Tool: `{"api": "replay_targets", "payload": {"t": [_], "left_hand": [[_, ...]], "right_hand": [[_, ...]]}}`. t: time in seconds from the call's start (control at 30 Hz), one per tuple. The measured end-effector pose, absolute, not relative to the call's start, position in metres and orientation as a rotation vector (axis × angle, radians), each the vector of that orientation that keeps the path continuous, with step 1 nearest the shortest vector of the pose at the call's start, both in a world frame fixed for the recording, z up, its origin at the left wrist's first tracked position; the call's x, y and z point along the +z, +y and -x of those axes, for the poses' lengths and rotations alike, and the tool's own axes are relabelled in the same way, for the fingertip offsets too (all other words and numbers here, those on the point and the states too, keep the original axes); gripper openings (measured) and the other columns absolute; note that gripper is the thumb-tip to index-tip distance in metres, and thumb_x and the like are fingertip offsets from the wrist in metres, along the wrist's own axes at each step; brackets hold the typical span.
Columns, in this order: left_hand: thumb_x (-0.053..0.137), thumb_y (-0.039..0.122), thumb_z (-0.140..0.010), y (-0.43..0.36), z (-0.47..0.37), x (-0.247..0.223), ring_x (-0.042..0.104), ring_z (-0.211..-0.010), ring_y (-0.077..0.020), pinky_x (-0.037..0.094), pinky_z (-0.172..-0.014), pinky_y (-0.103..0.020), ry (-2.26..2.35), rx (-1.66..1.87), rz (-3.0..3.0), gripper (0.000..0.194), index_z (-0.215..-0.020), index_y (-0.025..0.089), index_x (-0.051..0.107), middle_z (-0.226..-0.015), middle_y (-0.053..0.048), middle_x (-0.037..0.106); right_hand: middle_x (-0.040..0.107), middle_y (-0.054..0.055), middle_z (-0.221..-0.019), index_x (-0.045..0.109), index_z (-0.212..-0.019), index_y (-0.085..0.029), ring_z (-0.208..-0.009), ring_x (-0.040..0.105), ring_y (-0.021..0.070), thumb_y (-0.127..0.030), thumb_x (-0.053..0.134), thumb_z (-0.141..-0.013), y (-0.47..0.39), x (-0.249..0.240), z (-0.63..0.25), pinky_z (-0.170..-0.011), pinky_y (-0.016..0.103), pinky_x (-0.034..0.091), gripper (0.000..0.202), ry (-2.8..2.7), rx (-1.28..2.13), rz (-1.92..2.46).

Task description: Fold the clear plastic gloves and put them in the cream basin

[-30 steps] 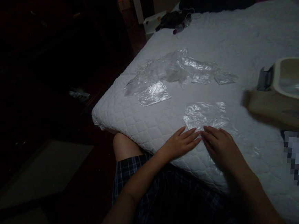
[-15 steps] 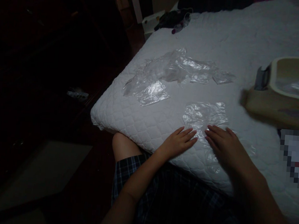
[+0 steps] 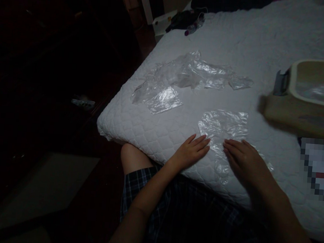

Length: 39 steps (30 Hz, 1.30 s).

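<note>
A clear plastic bag (image 3: 225, 123) lies spread on the white quilted mattress (image 3: 122, 126) in front of me. At its left edge rests my left hand (image 3: 193, 152), open, with fingers stretched flat. My right hand (image 3: 241, 157) lies over the bag's right part, its fingers extended and holding nothing; it hides some of the plastic. Between the two hands a wrinkled strip of the bag shows, running down toward the mattress edge. Farther back, several crumpled clear plastic bags (image 3: 179, 76) lie in a loose row.
To the right stands a beige plastic bin (image 3: 288, 112) with a grey latch and clear plastic inside. A blurred-out item (image 3: 321, 164) lies below it. Dark cloth and a bottle (image 3: 191, 29) sit at the far corner. The floor at left is dark.
My hands have moved slightly apart, the left one leftward and the right one a little rightward. The bag between them looks flatter and more spread out.
</note>
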<state>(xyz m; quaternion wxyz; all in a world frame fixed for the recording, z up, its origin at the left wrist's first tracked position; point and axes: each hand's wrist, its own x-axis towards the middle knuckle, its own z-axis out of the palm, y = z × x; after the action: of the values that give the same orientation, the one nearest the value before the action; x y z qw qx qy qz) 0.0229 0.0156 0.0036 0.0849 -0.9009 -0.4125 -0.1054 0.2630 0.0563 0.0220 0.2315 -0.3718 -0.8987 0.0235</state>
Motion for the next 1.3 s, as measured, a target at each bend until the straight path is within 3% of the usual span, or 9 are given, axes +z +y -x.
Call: {"api": "replay_targets", "payload": {"t": [0.2,0.4,0.67,1.1,1.3], "left_hand": [[0.044,0.017,-0.096,0.014,-0.024,0.006,0.037,-0.141,-0.0224,0.037,-0.114,-0.049,-1.278,-0.499,2.673,0.034,-0.129,0.018,0.051,-0.143,-0.013,0.049],[0.040,0.015,-0.097,0.012,-0.029,-0.002,0.045,-0.135,-0.0208,0.044,-0.110,-0.044,-1.236,-0.657,2.672,0.032,-0.126,0.016,0.053,-0.136,-0.012,0.057],[0.042,0.014,-0.096,0.010,-0.033,-0.001,0.041,-0.138,-0.0224,0.041,-0.112,-0.044,-1.238,-0.563,2.667,0.032,-0.125,0.011,0.055,-0.137,-0.014,0.056],[0.042,0.016,-0.098,0.009,-0.036,-0.001,0.045,-0.135,-0.0196,0.045,-0.110,-0.042,-1.249,-0.532,2.774,0.029,-0.121,0.014,0.058,-0.132,-0.011,0.060],[0.034,0.018,-0.100,0.007,-0.036,0.001,0.043,-0.137,-0.0183,0.041,-0.113,-0.041,-1.292,-0.528,2.791,0.033,-0.125,0.018,0.056,-0.137,-0.007,0.057]], "right_hand": [[0.067,0.016,-0.110,0.069,-0.109,-0.016,-0.101,0.061,0.0278,-0.028,0.045,-0.093,0.053,0.030,-0.258,-0.089,0.049,0.048,0.031,-2.438,0.143,1.056],[0.067,0.016,-0.109,0.067,-0.112,-0.014,-0.100,0.061,0.0273,-0.028,0.046,-0.093,0.053,0.027,-0.258,-0.089,0.046,0.047,0.031,-2.440,0.104,1.068],[0.069,0.015,-0.109,0.066,-0.114,-0.016,-0.097,0.063,0.0265,-0.030,0.046,-0.093,0.049,0.050,-0.264,-0.088,0.045,0.048,0.032,-2.421,0.204,1.063],[0.067,0.009,-0.096,0.065,-0.102,-0.021,-0.085,0.061,0.0212,-0.015,0.042,-0.089,0.036,0.063,-0.267,-0.076,0.037,0.048,0.028,-2.628,0.504,0.927],[0.064,0.009,-0.096,0.063,-0.102,-0.021,-0.085,0.059,0.0232,-0.019,0.044,-0.090,0.038,0.060,-0.266,-0.076,0.039,0.046,0.023,-2.700,0.482,0.968]]}}
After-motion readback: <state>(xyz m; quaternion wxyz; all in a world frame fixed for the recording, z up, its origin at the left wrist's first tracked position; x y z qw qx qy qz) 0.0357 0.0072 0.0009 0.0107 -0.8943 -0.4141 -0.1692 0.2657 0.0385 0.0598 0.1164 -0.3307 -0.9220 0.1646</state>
